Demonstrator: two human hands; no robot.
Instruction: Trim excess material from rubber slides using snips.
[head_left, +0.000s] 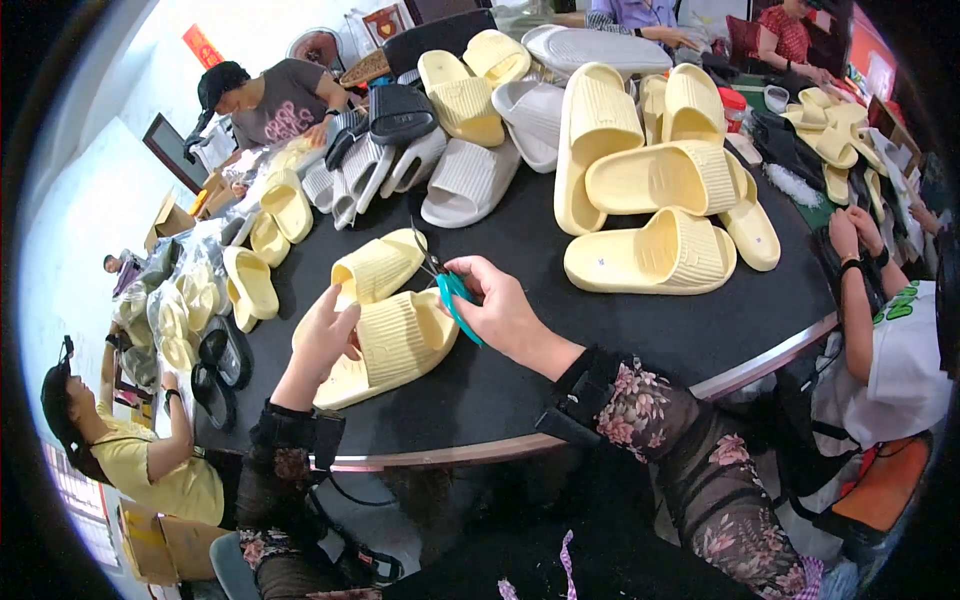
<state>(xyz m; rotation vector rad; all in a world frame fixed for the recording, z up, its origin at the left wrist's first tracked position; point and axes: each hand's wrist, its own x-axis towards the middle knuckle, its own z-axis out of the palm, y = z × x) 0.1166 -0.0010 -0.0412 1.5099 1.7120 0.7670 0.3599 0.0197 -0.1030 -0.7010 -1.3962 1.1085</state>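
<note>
A pair of pale yellow slide slippers lies in front of me: the near slipper (395, 345) has a ribbed strap, and the far slipper (380, 268) sits just behind it. My left hand (325, 345) is curled at the left side of the near slipper and grips it; part of the fingers is hidden. In my right hand (505, 310) is a pair of scissors (456, 302) with teal handles. Their dark blades point up and away, over the toe end of the far slipper.
The dark table (520, 370) has a metal front edge. Yellow slippers (640, 180) are piled at the right, grey slippers (470, 180) farther back, and black slippers (225, 350) at the left. Several people work around the table, one in yellow (160, 470) at left.
</note>
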